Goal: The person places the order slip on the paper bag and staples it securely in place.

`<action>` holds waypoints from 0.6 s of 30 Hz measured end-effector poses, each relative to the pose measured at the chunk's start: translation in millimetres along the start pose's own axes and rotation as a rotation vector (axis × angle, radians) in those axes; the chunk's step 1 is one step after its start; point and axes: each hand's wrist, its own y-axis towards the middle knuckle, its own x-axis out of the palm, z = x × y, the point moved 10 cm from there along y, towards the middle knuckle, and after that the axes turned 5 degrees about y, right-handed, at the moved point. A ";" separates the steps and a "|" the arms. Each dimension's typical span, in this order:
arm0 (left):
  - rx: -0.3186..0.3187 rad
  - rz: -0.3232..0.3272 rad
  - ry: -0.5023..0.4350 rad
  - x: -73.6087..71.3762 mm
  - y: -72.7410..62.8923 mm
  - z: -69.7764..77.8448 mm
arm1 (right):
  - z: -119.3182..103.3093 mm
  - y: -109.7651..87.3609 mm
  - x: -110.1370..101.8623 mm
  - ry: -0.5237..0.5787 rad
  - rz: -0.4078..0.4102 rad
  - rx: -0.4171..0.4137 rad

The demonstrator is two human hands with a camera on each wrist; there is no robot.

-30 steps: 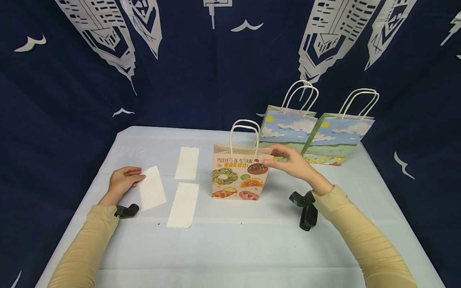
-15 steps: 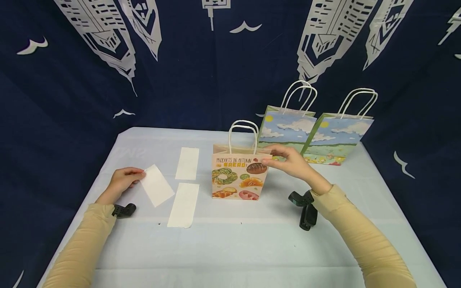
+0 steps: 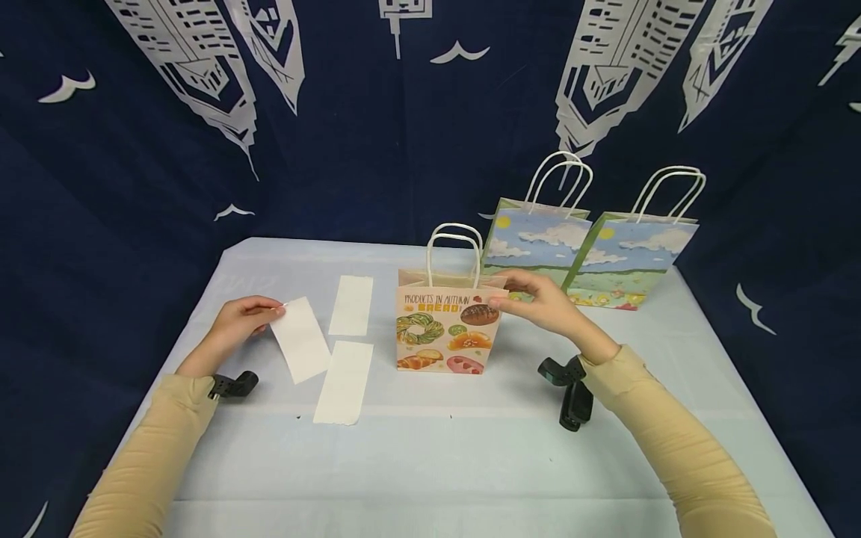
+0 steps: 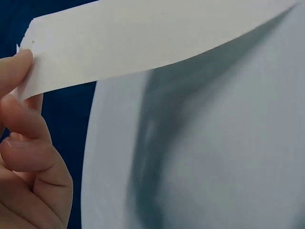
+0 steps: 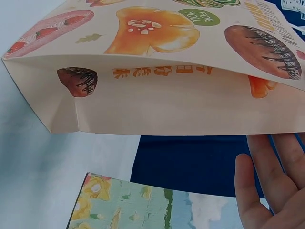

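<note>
In the head view, my left hand (image 3: 245, 321) pinches a white slip of paper (image 3: 303, 345) by its far left corner. The left wrist view shows the thumb on top of the paper (image 4: 119, 43), which bends down toward the table, its short edge ragged. My right hand (image 3: 545, 302) holds the top right edge of a small upright paper bag (image 3: 447, 329) printed with breads. Seen from the right wrist, the bag's side panel (image 5: 167, 109) is in front of the fingers, hiding the thumb. Two more white slips (image 3: 350, 305) lie between the left hand and the bag.
Behind the right hand stand two paper bags with a sky and meadow print, one on the left (image 3: 538, 232) and one on the right (image 3: 639, 254), handles up. A dark blue patterned cloth (image 3: 403, 149) hangs behind the white table (image 3: 430, 463).
My left hand has moved to the right and slightly away, lifting and turning the slip of paper until its near end comes close to the nearer slip. The right hand and bag stay put.
</note>
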 end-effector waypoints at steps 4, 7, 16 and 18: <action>0.048 0.001 -0.007 -0.1 -2.3 18.8 | -1.3 -0.3 0.8 0.001 -0.001 0.004; 0.086 0.018 -0.027 -2.3 -3.8 32.1 | 10.1 1.2 0.0 0.012 -0.001 -0.007; 0.134 -0.013 -0.036 2.7 -10.5 65.5 | 10.3 0.7 -1.2 0.015 0.000 -0.014; 0.161 -0.014 -0.041 5.4 -11.6 73.7 | 10.2 0.7 -1.5 0.009 0.004 -0.010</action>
